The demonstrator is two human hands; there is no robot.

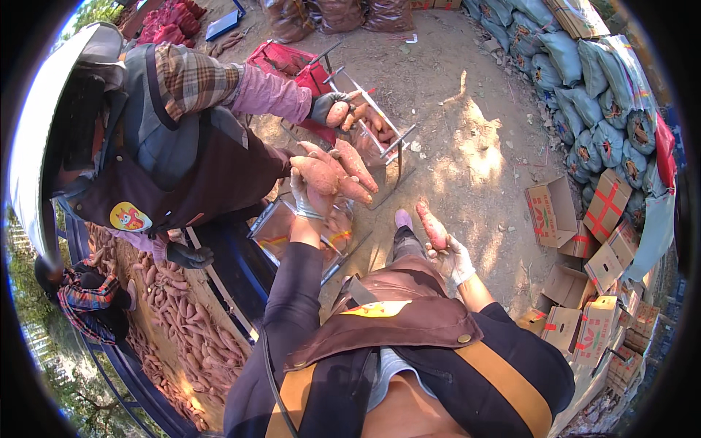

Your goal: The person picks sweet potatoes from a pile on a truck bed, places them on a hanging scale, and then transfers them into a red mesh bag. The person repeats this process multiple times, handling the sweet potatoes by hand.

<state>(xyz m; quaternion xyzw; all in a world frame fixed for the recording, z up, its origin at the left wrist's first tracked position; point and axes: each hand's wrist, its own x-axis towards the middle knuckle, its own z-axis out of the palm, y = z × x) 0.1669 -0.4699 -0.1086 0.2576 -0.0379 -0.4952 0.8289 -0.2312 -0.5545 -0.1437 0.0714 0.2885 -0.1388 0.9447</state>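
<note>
Several sweet potatoes (328, 174) rest in a bunch on my gloved left hand (304, 198), held above a plastic bag on a metal frame (285, 232). My right hand (452, 261), in a pale glove, grips the lower end of one sweet potato (431, 223) over the dirt ground. Beyond my left hand, a second framed plastic bag (368, 143) has sweet potatoes inside. A co-worker's dark-gloved hand (327, 107) holds sweet potatoes at that bag's opening; the co-worker's other gloved hand (190, 255) is near the truck bed's edge.
Loose sweet potatoes (189, 328) cover the truck bed at left, where another person (93, 301) crouches. Cardboard boxes (552, 213) and stacked filled bags (591, 104) line the right. Large filled bags (339, 16) stand at the far side, near red sacks (170, 24).
</note>
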